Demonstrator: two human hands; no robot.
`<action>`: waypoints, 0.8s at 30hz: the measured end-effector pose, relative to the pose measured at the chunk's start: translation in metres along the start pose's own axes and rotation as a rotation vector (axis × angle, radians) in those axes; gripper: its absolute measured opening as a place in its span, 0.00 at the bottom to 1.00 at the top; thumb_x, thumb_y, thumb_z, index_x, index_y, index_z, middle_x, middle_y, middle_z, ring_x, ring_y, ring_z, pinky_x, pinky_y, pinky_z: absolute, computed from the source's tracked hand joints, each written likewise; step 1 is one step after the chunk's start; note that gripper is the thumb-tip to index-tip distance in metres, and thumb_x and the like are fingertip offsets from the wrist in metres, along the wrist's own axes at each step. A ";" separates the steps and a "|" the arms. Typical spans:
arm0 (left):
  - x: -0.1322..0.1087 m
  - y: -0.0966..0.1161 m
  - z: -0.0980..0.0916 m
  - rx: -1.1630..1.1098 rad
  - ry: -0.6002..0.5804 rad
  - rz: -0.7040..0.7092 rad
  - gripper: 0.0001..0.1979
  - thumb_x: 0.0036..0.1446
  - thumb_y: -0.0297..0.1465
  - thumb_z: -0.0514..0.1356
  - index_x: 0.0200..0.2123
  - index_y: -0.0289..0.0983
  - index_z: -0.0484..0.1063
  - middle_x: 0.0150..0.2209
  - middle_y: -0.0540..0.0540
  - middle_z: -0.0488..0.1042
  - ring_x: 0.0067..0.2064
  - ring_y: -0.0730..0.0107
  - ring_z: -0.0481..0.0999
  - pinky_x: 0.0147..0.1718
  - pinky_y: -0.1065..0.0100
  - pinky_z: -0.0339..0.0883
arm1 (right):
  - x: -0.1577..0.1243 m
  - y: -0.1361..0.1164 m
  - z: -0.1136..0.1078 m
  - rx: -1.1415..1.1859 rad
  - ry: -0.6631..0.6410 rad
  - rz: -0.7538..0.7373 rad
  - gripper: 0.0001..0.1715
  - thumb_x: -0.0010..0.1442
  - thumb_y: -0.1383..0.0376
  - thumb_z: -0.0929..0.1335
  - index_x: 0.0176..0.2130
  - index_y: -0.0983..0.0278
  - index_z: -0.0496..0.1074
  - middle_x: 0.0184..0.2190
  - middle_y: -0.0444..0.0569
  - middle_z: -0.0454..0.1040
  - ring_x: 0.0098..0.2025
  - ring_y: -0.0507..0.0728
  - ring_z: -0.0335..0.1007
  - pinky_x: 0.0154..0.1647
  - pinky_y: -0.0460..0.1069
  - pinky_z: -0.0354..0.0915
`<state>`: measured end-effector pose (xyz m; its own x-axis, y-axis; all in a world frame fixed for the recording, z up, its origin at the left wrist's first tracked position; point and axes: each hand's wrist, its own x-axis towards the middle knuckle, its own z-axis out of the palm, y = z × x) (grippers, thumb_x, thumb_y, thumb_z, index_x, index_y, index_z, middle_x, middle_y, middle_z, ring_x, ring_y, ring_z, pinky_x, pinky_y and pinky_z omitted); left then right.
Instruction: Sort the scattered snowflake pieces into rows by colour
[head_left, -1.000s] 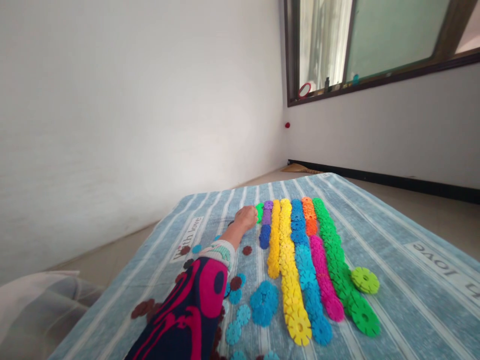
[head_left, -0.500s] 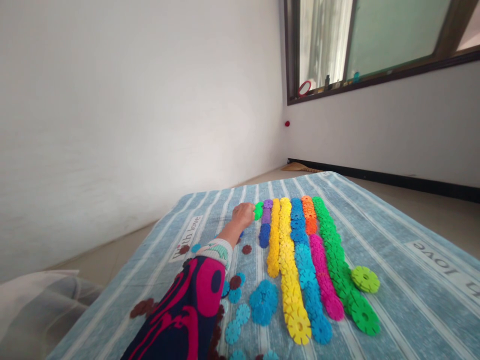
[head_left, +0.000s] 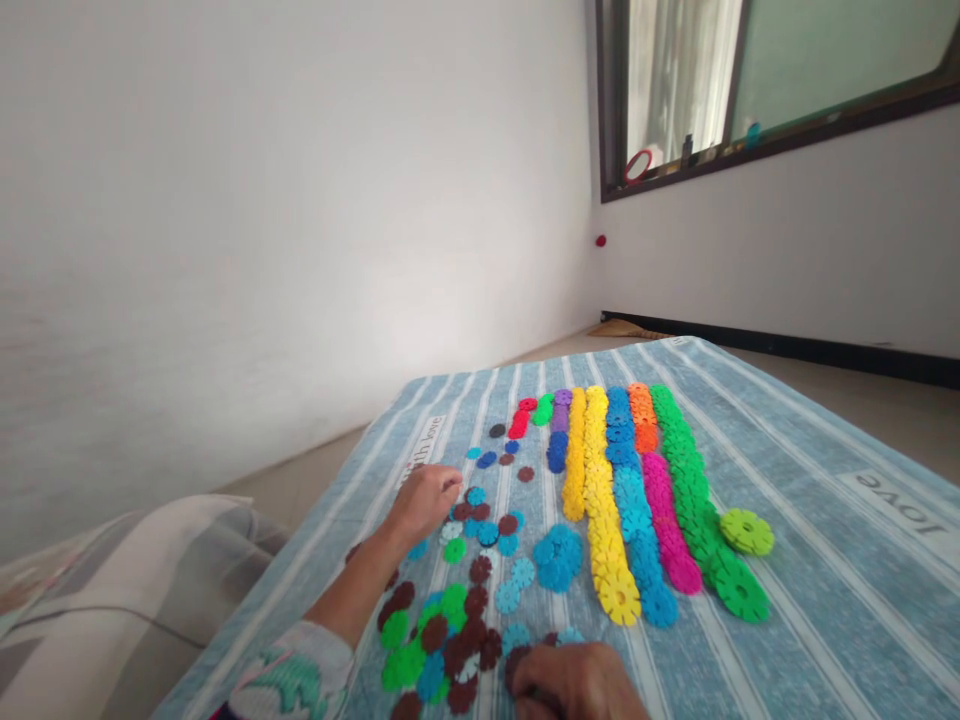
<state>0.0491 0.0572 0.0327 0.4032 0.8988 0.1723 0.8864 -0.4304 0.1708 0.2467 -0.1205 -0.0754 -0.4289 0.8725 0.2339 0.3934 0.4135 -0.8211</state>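
Observation:
My left hand (head_left: 429,497) is above the left part of the cloth-covered surface, fingers curled together. It is closest to a cluster of small blue and brown notched plastic discs (head_left: 476,512); whatever its fingers hold, if anything, is hidden. At the bottom edge, my right hand (head_left: 581,682) is closed, with its fingertips against a brown disc (head_left: 517,662); I cannot make out what is inside the grip. Between the hands lie loose green discs (head_left: 405,664), brown discs (head_left: 466,640) and light blue discs (head_left: 508,596). A short green row (head_left: 544,409) sits beside a red row (head_left: 519,423).
Overlapping disc rows run toward me: purple (head_left: 561,415), yellow (head_left: 597,460), blue (head_left: 621,430), orange (head_left: 643,420), pink (head_left: 663,520) and green (head_left: 686,480). Lime discs (head_left: 747,532) lie at the right, a blue pile (head_left: 557,558) in the middle. A wall (head_left: 300,200) stands behind.
My left hand has drawn back from the short green row, leaving the green discs there, and moved nearer and to the left. My right hand has come into view at the bottom. The view has shifted slightly.

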 end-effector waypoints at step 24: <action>-0.037 0.017 0.026 0.242 -0.045 -0.257 0.17 0.49 0.46 0.58 0.28 0.39 0.78 0.31 0.51 0.74 0.37 0.66 0.68 0.38 0.70 0.61 | -0.032 -0.047 -0.065 0.290 -0.052 0.157 0.06 0.55 0.67 0.71 0.34 0.67 0.71 0.22 0.36 0.64 0.25 0.47 0.61 0.29 0.43 0.59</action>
<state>0.0549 0.0187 0.0042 0.1645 0.9802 0.1101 0.9863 -0.1618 -0.0330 0.2945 -0.1513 -0.0107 -0.4248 0.9024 0.0720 0.2133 0.1771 -0.9608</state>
